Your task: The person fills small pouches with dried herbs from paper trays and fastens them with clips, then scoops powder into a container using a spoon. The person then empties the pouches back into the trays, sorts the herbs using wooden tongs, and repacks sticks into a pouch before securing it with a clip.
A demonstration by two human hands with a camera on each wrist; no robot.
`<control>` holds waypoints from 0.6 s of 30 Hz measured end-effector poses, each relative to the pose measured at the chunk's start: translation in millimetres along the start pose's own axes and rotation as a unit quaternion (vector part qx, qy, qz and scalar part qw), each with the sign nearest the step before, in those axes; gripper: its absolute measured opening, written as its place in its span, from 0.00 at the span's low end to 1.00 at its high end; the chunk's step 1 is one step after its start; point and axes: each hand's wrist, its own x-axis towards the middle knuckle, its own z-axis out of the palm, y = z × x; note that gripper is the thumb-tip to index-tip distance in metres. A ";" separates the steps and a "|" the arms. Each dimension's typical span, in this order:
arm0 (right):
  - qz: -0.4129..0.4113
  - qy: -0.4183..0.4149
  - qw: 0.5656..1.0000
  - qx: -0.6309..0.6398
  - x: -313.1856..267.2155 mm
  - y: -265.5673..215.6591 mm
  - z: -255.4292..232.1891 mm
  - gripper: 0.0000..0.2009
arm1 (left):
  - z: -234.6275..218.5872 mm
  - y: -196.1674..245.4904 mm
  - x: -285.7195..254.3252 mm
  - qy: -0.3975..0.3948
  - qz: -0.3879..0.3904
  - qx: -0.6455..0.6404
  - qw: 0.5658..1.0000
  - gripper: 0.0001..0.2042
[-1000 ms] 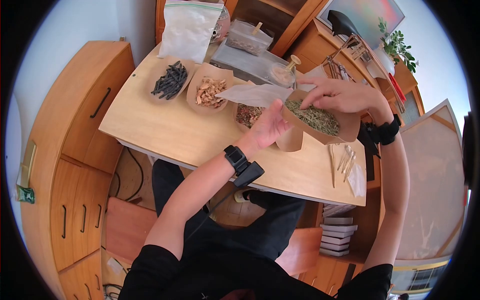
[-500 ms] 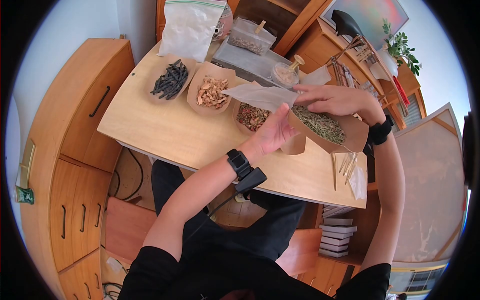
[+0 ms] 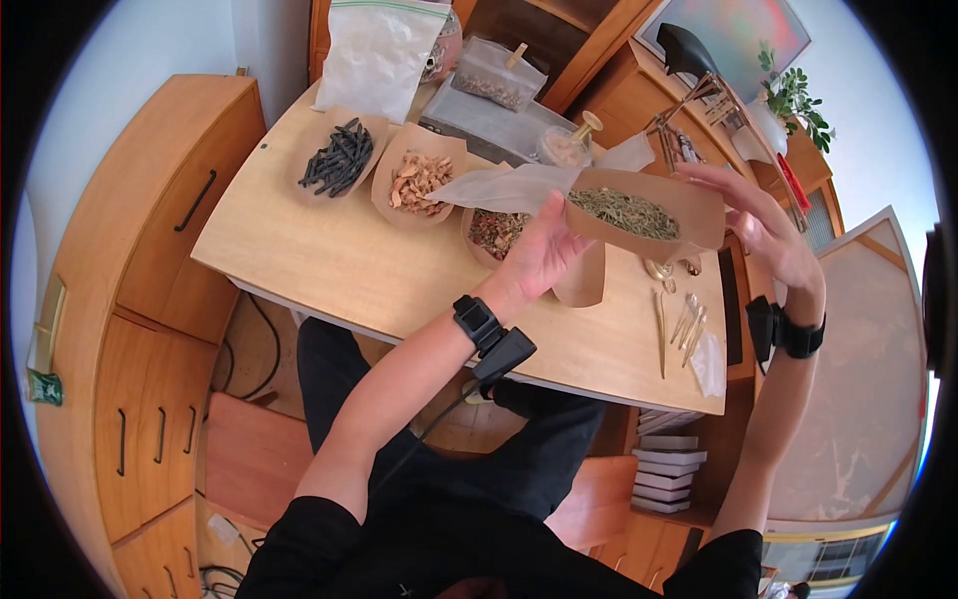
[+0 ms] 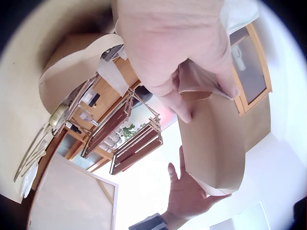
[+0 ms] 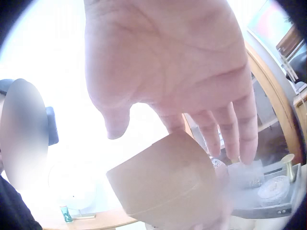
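A boat-shaped brown paper tray of dried green herb is raised over the table, tilted a little. My left hand holds its near left end, thumb and fingers gripping the paper together with a translucent white sheet that trails left. At the tray's other end is my right hand, fingers spread and palm facing the paper. In the right wrist view that palm shows nothing grasped, and the tray's outer wall stands just below the fingers.
Paper trays hold black sticks, pale chips and a mixed reddish herb; another brown paper piece lies under the raised tray. Behind are a zip bag, a grey box and a glass jar. Slim tools lie right.
My right hand has drawn out of the herb and moved right to the tray's end, uncovering the herb. My left hand keeps its hold on the tray and sheet.
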 end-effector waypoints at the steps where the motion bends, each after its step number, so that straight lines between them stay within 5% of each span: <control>1: -0.001 0.055 0.998 0.008 -7.3 1.5 5.1 0.45 | -0.6 -0.7 1.8 -0.021 0.009 -0.003 1.000 0.24; 6: -0.003 0.259 0.963 0.077 -14.6 7.2 62.3 0.62 | -5.1 -12.1 11.4 -0.033 0.045 -0.016 0.998 0.28; 13: -0.030 0.344 0.929 0.134 0.5 16.8 97.5 0.54 | -12.0 -12.9 14.0 -0.030 0.059 0.019 0.998 0.28; 18: -0.017 0.367 0.928 0.064 6.5 15.3 98.6 0.47 | -5.4 -11.7 11.4 -0.030 0.078 0.033 0.996 0.29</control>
